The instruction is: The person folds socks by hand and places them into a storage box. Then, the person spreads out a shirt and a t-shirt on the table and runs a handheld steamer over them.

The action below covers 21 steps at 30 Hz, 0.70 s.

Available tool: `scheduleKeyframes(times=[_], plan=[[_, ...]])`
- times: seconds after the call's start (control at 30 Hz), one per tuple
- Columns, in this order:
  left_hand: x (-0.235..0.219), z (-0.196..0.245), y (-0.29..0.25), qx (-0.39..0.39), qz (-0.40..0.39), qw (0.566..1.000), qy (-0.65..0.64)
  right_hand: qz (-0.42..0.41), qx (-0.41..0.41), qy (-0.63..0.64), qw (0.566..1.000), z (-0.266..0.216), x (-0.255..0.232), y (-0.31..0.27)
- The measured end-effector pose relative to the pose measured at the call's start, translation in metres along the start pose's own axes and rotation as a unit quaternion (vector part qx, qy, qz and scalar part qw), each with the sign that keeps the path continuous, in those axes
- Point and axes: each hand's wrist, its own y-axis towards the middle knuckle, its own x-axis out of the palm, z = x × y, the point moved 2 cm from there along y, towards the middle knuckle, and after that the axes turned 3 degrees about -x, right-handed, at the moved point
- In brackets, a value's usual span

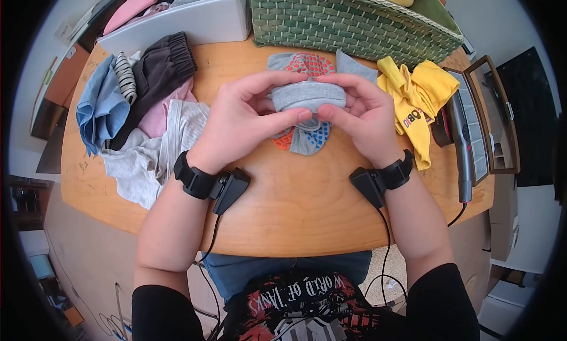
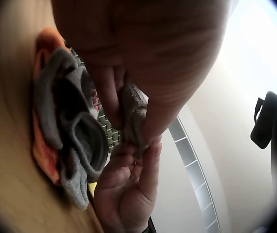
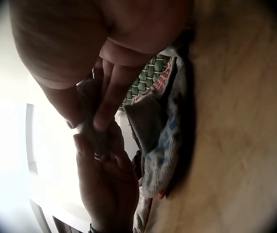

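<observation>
A light grey knitted cuff (image 1: pixel 309 96) is pinched at both ends, raised above the table. My left hand (image 1: pixel 242 108) grips its left end, thumb in front and fingers behind; my right hand (image 1: pixel 366 113) grips the right end the same way. Beneath lie grey socks with red, orange and blue dots (image 1: pixel 312 141). In the left wrist view, grey fabric (image 2: pixel 136 114) shows between the left hand's fingers (image 2: pixel 143 63), beside a pile of socks (image 2: pixel 82 141). The right wrist view shows the cloth (image 3: pixel 91 116) between both hands, near a blue-dotted sock (image 3: pixel 165 145).
Trousers (image 1: pixel 155 69) and other clothes are heaped at the left, a yellow garment (image 1: pixel 419 99) at the right. A white box (image 1: pixel 183 23) and green woven basket (image 1: pixel 348 28) stand at the back. A grey corded appliance (image 1: pixel 462 140) lies at the right edge beside a framed mirror (image 1: pixel 493 116).
</observation>
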Motion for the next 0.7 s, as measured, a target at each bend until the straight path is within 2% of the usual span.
scheduleKeyframes(times=[0.17, 0.23, 0.33, 0.7], plan=[[-0.0004, -0.0007, -0.0011, -0.027, 0.011, 1.000, 0.011, 0.005, 0.031, -0.025, 0.999, -0.0032, -0.0014, -0.0022], [0.0005, -0.0035, 0.0003, -0.002, 0.003, 1.000, -0.024, 0.001, 0.029, -0.019, 0.999, -0.0028, -0.0008, -0.0014], [0.0004, -0.0029, -0.0001, -0.011, -0.002, 0.998, -0.061, -0.006, 0.005, -0.001, 1.000, 0.0006, -0.0003, -0.0009], [0.0008, -0.0062, 0.0001, -0.017, -0.009, 0.998, -0.056, -0.001, 0.007, -0.034, 0.999, 0.0020, -0.0021, -0.0011]])
